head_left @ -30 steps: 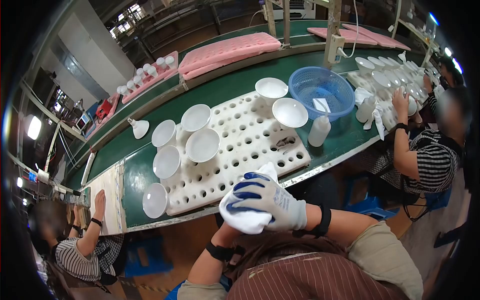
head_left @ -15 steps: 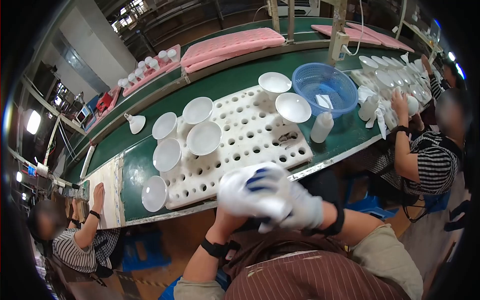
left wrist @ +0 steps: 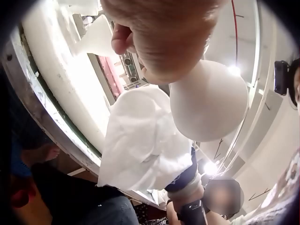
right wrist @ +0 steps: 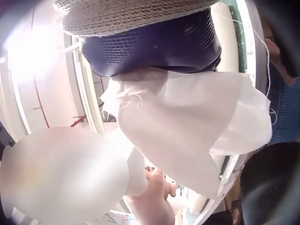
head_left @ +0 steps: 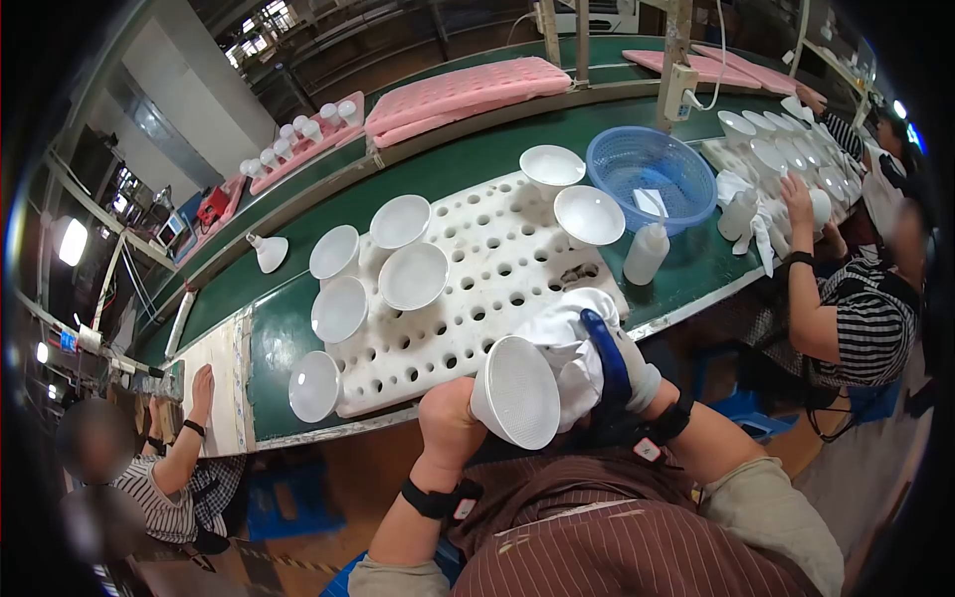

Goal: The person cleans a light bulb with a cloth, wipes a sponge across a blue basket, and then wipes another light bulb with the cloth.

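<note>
My bare left hand (head_left: 448,420) grips a white reflector bulb (head_left: 519,393) by its narrow neck, its wide ribbed face turned up toward the head camera. In the left wrist view the smooth white side of the bulb (left wrist: 208,101) shows beneath the curled fingers. A bunched white cloth (head_left: 569,348) is held in my right hand (head_left: 619,363), which wears a pale glove with dark blue coating. In the right wrist view the cloth (right wrist: 187,112) hangs from the blue-coated fingers (right wrist: 154,47), beside the bulb. Both hands are over the table's front edge.
A white foam tray (head_left: 468,310) with rows of holes carries several upturned bulbs (head_left: 414,276). Right of it stand a squeeze bottle (head_left: 647,254) and a blue basket (head_left: 652,179). Pink foam trays (head_left: 468,95) lie behind. Other people sit at both sides.
The cloth was wrapped over the bulb earlier; now it is drawn off to the right with the gloved hand. The bulb's face has come into sight, tilted toward the head camera.
</note>
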### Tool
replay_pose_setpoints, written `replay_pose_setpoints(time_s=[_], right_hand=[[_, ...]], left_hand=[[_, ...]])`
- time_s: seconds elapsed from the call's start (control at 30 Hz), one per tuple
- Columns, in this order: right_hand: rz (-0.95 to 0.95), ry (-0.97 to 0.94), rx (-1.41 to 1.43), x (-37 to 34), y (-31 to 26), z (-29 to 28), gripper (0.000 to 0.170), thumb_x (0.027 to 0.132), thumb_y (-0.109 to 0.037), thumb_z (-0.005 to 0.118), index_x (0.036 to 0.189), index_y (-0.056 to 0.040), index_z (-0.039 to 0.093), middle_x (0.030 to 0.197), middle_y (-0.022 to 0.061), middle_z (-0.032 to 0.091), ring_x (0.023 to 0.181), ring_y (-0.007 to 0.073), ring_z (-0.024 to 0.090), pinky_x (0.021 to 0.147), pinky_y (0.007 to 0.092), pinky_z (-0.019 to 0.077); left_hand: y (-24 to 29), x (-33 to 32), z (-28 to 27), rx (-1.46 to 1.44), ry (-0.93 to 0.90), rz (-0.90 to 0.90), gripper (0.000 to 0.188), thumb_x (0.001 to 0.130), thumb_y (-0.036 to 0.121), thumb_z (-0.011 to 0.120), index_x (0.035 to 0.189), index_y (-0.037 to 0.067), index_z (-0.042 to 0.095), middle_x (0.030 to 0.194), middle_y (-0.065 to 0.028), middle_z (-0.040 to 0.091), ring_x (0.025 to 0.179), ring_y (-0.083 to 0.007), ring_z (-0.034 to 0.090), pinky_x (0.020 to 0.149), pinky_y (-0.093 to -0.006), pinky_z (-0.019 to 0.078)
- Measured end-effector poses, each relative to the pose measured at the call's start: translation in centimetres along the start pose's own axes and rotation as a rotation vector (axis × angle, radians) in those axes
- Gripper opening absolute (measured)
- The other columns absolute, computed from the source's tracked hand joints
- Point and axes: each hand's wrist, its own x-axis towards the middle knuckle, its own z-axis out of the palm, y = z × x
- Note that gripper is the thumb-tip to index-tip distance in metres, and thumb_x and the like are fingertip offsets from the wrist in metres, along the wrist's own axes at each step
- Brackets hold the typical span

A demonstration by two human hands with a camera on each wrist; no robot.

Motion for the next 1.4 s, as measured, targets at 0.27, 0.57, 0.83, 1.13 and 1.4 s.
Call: replay_pose_setpoints(time_s=[0.27, 0.57, 0.83, 1.13, 1.4], right_hand=[[-0.278, -0.148, -0.749, -2.9, -3.4, 4.9, 0.045, 0.089, -0.025, 0.058, 0.128, -0.0039, 0.051, 0.13, 0.0144, 0.051, 0.122, 0.0297, 0.047, 0.106, 0.0386, 0.0354], [0.107, 0.06, -0.735, 2.0, 0.5, 2.4, 0.035, 0.097, -0.033, 0.052, 0.107, -0.0012, 0.064, 0.086, 0.0048, 0.065, 0.08, 0.0077, 0.058, 0.074, 0.0257, 0.0487], [0.176, -0.322, -0.386, -0.5, 1.5, 3.0, 0.042, 0.089, -0.024, 0.068, 0.123, -0.0036, 0.056, 0.104, 0.0046, 0.063, 0.086, 0.0086, 0.057, 0.074, 0.0255, 0.0497], [-0.146, -0.019, -0.336, -0.8, 2.6, 3.4, 0.033, 0.084, -0.01, 0.072, 0.114, -0.002, 0.06, 0.101, 0.0028, 0.064, 0.087, 0.0087, 0.056, 0.076, 0.0254, 0.0493], [0.113, -0.143, -0.485, -0.2, -0.3, 0.3, 0.045, 0.078, -0.013, 0.075, 0.119, -0.0013, 0.058, 0.106, 0.0044, 0.063, 0.096, 0.0124, 0.057, 0.085, 0.0283, 0.0481]], left_hand=[[0.3, 0.5, 1.0, 0.103, -0.074, -0.015, 0.01, 0.069, 0.006, 0.069, 0.076, 0.009, 0.063, 0.07, -0.01, 0.062, 0.063, -0.0303, 0.061, 0.056, -0.0373, 0.0496], [0.7, 0.8, 0.8, -0.026, 0.001, 0.063, 0.009, 0.07, 0.007, 0.069, 0.075, 0.009, 0.062, 0.064, -0.0112, 0.059, 0.058, -0.0323, 0.058, 0.052, -0.0395, 0.0467], [1.4, 2.2, 2.8, 0.294, 0.078, -0.196, 0.037, 0.073, 0.003, 0.066, 0.108, 0.002, 0.053, 0.082, -0.0171, 0.06, 0.075, -0.0381, 0.059, 0.063, -0.0455, 0.0467], [3.7, 1.1, 7.1, 0.072, -0.015, -0.148, 0.042, 0.076, 0.01, 0.065, 0.115, -0.002, 0.055, 0.099, -0.0213, 0.062, 0.092, -0.0397, 0.059, 0.081, -0.0421, 0.0482], [3.8, 5.9, -2.1, -0.211, -0.085, -0.174, 0.049, 0.08, 0.014, 0.064, 0.127, 0.002, 0.053, 0.13, -0.0158, 0.048, 0.119, -0.0286, 0.049, 0.099, -0.0391, 0.0394]])
